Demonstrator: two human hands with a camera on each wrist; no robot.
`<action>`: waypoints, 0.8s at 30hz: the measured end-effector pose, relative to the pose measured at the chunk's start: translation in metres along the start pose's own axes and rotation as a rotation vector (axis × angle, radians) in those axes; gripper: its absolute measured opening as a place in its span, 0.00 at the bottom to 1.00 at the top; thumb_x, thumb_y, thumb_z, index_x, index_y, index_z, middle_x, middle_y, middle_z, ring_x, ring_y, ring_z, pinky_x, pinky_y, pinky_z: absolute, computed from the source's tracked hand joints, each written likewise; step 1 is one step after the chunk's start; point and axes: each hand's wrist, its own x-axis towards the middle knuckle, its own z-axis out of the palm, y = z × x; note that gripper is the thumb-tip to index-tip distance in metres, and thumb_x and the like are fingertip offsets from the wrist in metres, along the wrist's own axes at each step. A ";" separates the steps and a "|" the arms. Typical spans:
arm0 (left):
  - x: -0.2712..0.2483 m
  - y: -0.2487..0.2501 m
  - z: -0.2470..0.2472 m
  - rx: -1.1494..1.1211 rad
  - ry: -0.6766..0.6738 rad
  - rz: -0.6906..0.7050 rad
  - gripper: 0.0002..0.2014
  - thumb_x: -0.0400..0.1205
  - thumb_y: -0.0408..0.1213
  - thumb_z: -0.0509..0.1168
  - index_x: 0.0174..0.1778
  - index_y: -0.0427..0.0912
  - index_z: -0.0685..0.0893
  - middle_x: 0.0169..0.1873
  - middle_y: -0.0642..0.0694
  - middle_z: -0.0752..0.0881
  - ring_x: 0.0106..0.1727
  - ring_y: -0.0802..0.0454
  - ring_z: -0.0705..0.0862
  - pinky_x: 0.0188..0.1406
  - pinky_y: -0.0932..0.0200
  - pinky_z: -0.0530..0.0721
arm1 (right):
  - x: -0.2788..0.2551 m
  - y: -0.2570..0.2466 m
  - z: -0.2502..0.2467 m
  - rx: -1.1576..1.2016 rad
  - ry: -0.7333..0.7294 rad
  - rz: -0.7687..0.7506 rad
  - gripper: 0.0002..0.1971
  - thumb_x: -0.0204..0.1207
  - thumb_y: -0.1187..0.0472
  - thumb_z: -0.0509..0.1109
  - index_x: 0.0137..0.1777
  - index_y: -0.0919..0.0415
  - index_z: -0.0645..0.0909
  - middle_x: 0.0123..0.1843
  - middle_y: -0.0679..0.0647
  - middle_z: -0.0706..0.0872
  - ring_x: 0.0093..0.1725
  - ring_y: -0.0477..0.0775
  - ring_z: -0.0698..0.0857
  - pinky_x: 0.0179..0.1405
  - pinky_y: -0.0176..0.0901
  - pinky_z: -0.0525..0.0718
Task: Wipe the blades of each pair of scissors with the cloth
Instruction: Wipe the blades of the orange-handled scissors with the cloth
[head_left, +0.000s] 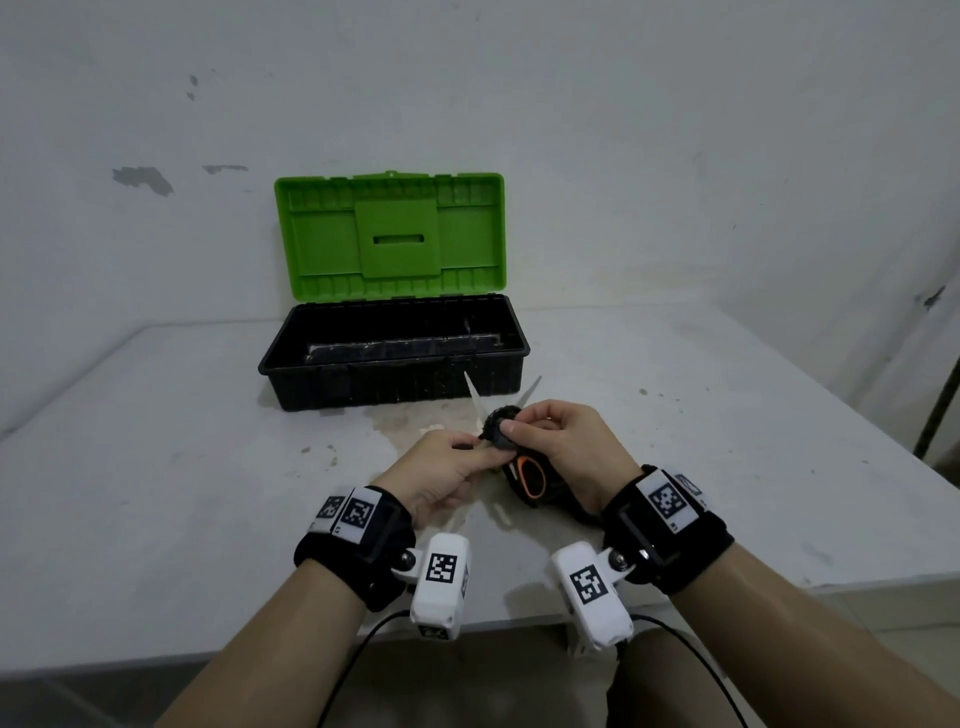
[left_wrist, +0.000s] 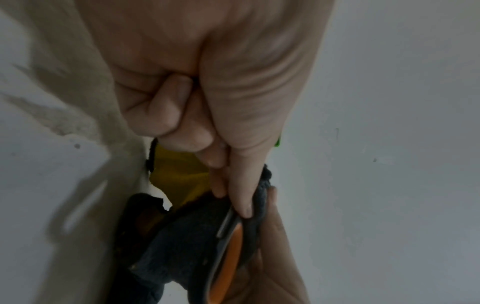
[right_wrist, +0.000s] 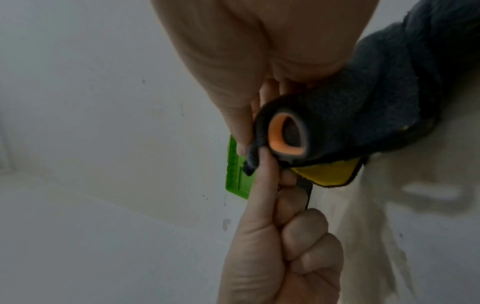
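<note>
A pair of scissors with black and orange handles (head_left: 530, 475) is held above the table, its two pale blades (head_left: 474, 395) spread in a V towards the toolbox. A dark grey cloth (head_left: 500, 428) with a yellow underside (right_wrist: 327, 172) is bunched round the base of the blades. My right hand (head_left: 511, 427) grips that cloth, thumb on top, and the rest of the cloth (right_wrist: 389, 82) trails under the palm. My left hand (head_left: 470, 448) pinches the scissors (left_wrist: 226, 222) at the cloth's edge, thumb beside the metal. The handle loop (right_wrist: 285, 135) shows below the right hand's fingers.
An open toolbox stands just beyond the blades, with a black base (head_left: 395, 379) and an upright green lid (head_left: 389, 234). The grey table (head_left: 208, 493) is stained in front of it. A pale object (head_left: 501, 514) lies partly hidden under my hands. The wall is close behind.
</note>
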 end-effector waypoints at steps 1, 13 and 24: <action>0.001 -0.001 0.000 0.035 0.008 0.004 0.12 0.74 0.47 0.81 0.36 0.47 0.85 0.20 0.52 0.69 0.18 0.58 0.62 0.19 0.65 0.56 | 0.001 0.002 0.000 0.008 0.022 0.029 0.07 0.70 0.66 0.80 0.42 0.65 0.83 0.37 0.64 0.89 0.36 0.58 0.87 0.36 0.44 0.85; -0.005 0.007 0.000 0.054 -0.048 0.007 0.09 0.79 0.35 0.76 0.36 0.43 0.84 0.18 0.53 0.72 0.18 0.58 0.61 0.16 0.66 0.57 | 0.004 0.016 0.003 -0.010 0.070 0.166 0.13 0.68 0.57 0.82 0.48 0.63 0.89 0.43 0.61 0.92 0.38 0.54 0.89 0.37 0.42 0.85; -0.008 0.014 0.004 0.017 -0.028 -0.042 0.09 0.79 0.37 0.77 0.40 0.44 0.82 0.21 0.52 0.71 0.19 0.58 0.61 0.13 0.66 0.57 | 0.013 0.004 0.015 0.154 0.150 0.215 0.08 0.77 0.62 0.74 0.43 0.68 0.85 0.35 0.62 0.85 0.30 0.55 0.82 0.28 0.40 0.82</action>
